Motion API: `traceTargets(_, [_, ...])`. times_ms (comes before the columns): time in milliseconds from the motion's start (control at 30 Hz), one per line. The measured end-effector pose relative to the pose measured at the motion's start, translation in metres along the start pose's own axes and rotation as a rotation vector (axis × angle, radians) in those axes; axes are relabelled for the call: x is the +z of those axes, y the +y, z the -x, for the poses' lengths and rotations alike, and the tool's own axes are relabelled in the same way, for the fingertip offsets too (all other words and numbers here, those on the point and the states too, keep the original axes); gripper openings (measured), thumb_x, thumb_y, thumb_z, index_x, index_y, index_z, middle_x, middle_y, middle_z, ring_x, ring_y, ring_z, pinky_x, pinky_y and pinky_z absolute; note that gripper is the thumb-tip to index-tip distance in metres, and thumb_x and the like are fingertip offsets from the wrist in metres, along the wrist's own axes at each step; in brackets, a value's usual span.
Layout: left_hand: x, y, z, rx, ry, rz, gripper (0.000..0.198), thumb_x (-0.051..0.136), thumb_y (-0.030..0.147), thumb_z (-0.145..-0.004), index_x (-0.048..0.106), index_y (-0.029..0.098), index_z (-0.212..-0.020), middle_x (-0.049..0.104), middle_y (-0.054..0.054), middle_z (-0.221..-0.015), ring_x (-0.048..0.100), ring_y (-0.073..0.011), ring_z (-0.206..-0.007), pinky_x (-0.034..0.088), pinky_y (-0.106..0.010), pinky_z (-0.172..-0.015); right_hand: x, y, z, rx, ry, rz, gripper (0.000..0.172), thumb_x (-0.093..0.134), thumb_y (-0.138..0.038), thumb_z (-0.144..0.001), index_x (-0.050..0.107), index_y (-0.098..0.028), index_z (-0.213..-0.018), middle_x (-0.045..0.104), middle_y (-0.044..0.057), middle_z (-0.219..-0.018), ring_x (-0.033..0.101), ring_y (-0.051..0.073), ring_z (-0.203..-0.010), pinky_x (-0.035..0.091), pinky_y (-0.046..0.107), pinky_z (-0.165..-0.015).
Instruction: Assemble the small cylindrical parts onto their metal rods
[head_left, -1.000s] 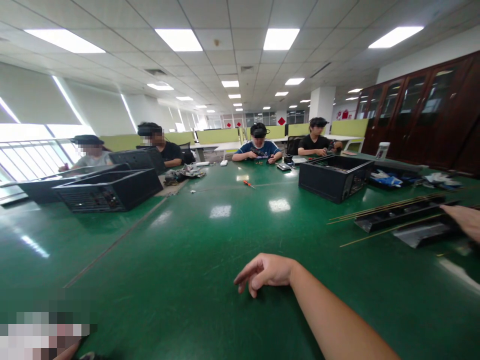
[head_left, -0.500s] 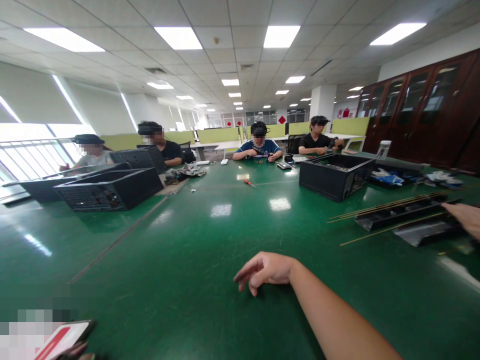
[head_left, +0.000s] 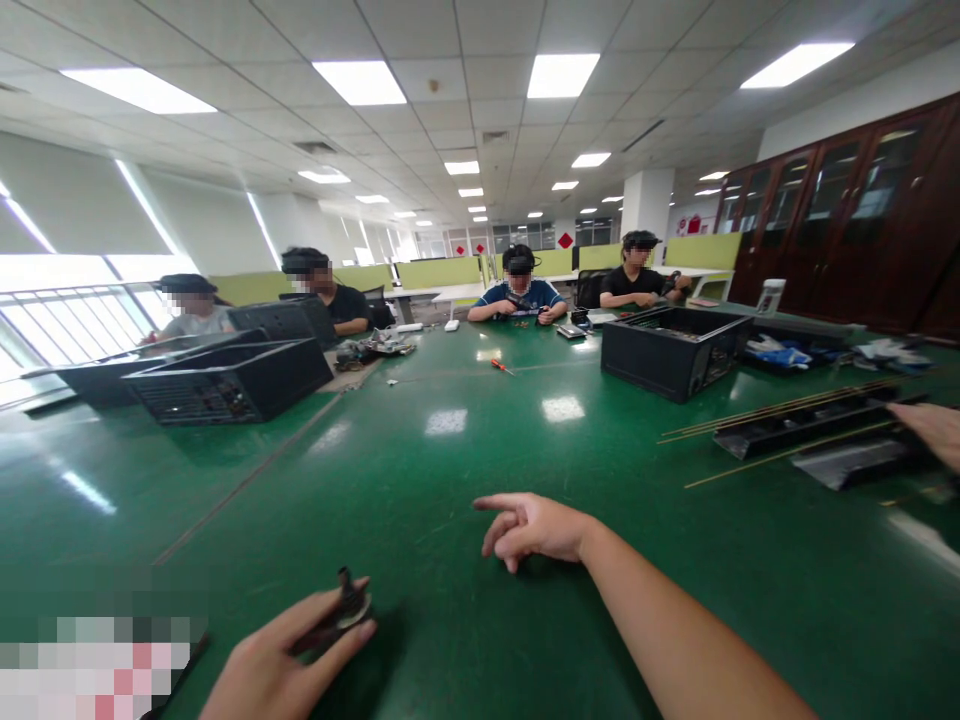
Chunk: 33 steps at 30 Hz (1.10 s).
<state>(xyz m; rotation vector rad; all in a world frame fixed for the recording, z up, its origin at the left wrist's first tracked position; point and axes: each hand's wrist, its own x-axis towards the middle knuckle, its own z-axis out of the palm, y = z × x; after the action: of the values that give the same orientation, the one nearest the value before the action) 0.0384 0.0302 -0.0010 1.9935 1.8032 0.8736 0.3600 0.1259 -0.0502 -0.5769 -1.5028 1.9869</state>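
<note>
My left hand (head_left: pixel 277 660) reaches in from the bottom edge over the green table (head_left: pixel 420 470). Its thumb and fingers pinch a small dark part (head_left: pixel 349 603) with a short stem and a round base, held just above the tabletop. My right hand (head_left: pixel 534 526) rests on the table in the middle, forearm coming from the lower right. Its index finger points left, the other fingers are loosely curled, and it holds nothing. The two hands are about a hand's width apart.
Black computer cases stand at the left (head_left: pixel 225 380) and the right (head_left: pixel 671 350). A red-handled screwdriver (head_left: pixel 496 366) lies mid-table. Thin rods and black panels (head_left: pixel 802 420) lie at the right, with another person's hand (head_left: pixel 930 430) beside them. Several people sit along the far side.
My left hand has come into view from the bottom left with the small dark part pinched in it. My right hand's index finger has stretched out to the left.
</note>
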Motion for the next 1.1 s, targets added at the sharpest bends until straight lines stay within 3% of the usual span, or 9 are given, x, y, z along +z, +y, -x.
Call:
traceTargets(67, [0.018, 0.037, -0.025, 0.073, -0.134, 0.056, 0.042, 0.070, 0.051, -0.070, 0.073, 0.026, -0.103, 0.075, -0.002, -0.102, 0.071, -0.0249, -0.089, 0.057, -0.036, -0.086, -0.001, -0.002, -0.001, -0.092, 0.200, 0.033, 0.096, 0.081, -0.031, -0.066, 0.029, -0.021, -0.146, 0.064, 0.006, -0.099, 0.060, 0.010, -0.058, 0.048, 0.026, -0.059])
traceTargets(133, [0.039, 0.069, -0.051, 0.166, -0.171, 0.098, 0.044, 0.070, 0.042, -0.072, 0.069, 0.024, -0.112, 0.075, -0.002, -0.101, 0.070, -0.0227, -0.090, 0.056, -0.034, -0.086, -0.005, -0.002, -0.001, -0.183, 0.346, 0.075, 0.092, 0.077, -0.033, -0.069, 0.028, -0.020, -0.145, 0.063, 0.006, -0.101, 0.060, 0.009, -0.059, 0.046, 0.025, -0.058])
traceTargets(233, [0.070, 0.093, -0.081, 0.270, -0.186, 0.147, 0.042, 0.071, 0.030, -0.071, 0.067, 0.021, -0.111, 0.074, -0.003, -0.096, 0.069, -0.0213, -0.087, 0.055, -0.033, -0.082, -0.012, 0.000, -0.001, -0.277, 0.455, 0.201, 0.082, 0.072, -0.023, -0.069, 0.031, -0.019, -0.140, 0.061, 0.006, -0.104, 0.059, 0.009, -0.064, 0.045, 0.023, -0.060])
traceTargets(333, [0.092, 0.091, -0.095, 0.352, -0.148, 0.140, 0.029, 0.070, 0.025, -0.070, 0.071, 0.020, -0.099, 0.072, -0.005, -0.093, 0.067, -0.0216, -0.087, 0.053, -0.033, -0.079, -0.013, 0.004, -0.002, -0.300, 0.540, 0.434, 0.082, 0.067, -0.009, -0.064, 0.034, -0.022, -0.138, 0.059, 0.005, -0.108, 0.056, 0.007, -0.064, 0.044, 0.022, -0.060])
traceTargets(433, [0.100, 0.078, -0.096, 0.409, -0.138, 0.140, 0.028, 0.070, 0.025, -0.072, 0.072, 0.021, -0.099, 0.069, -0.004, -0.092, 0.065, -0.0204, -0.086, 0.051, -0.032, -0.079, -0.007, 0.006, -0.002, -0.286, 0.557, 0.581, 0.076, 0.067, -0.010, -0.065, 0.039, -0.022, -0.135, 0.058, 0.006, -0.112, 0.056, 0.008, -0.065, 0.045, 0.022, -0.059])
traceTargets(500, [0.101, 0.071, -0.095, 0.436, -0.155, 0.157, 0.028, 0.069, 0.023, -0.073, 0.072, 0.023, -0.101, 0.068, -0.004, -0.093, 0.064, -0.0194, -0.087, 0.050, -0.031, -0.080, -0.003, 0.006, -0.001, -0.262, 0.549, 0.630, 0.064, 0.069, -0.015, -0.067, 0.048, -0.020, -0.127, 0.060, 0.005, -0.106, 0.056, 0.009, -0.065, 0.045, 0.022, -0.060])
traceTargets(600, [0.104, 0.066, -0.093, 0.446, -0.175, 0.193, 0.029, 0.068, 0.020, -0.074, 0.072, 0.024, -0.103, 0.066, -0.003, -0.094, 0.063, -0.0184, -0.089, 0.049, -0.029, -0.082, 0.001, 0.003, 0.001, -0.196, 0.550, 0.744, 0.041, 0.071, -0.020, -0.069, 0.062, -0.018, -0.108, 0.062, 0.001, -0.083, 0.054, 0.011, -0.063, 0.043, 0.023, -0.059])
traceTargets(733, [0.109, 0.066, -0.092, 0.464, -0.200, 0.226, 0.025, 0.068, 0.021, -0.076, 0.072, 0.024, -0.101, 0.065, -0.003, -0.092, 0.063, -0.0176, -0.087, 0.049, -0.029, -0.080, 0.003, -0.002, 0.004, -0.236, 0.568, 0.856, 0.022, 0.070, -0.022, -0.072, 0.069, -0.016, -0.093, 0.065, 0.003, -0.086, 0.057, 0.014, -0.073, 0.044, 0.025, -0.067])
traceTargets(1100, [0.115, 0.064, -0.088, 0.478, -0.166, 0.267, 0.029, 0.069, 0.014, -0.069, 0.072, 0.023, -0.097, 0.065, -0.003, -0.094, 0.063, -0.0187, -0.089, 0.050, -0.032, -0.084, 0.002, -0.002, 0.005, -0.206, 0.539, 0.923, 0.017, 0.069, -0.023, -0.075, 0.072, -0.016, -0.090, 0.070, 0.006, -0.087, 0.063, 0.019, -0.081, 0.047, 0.029, -0.075])
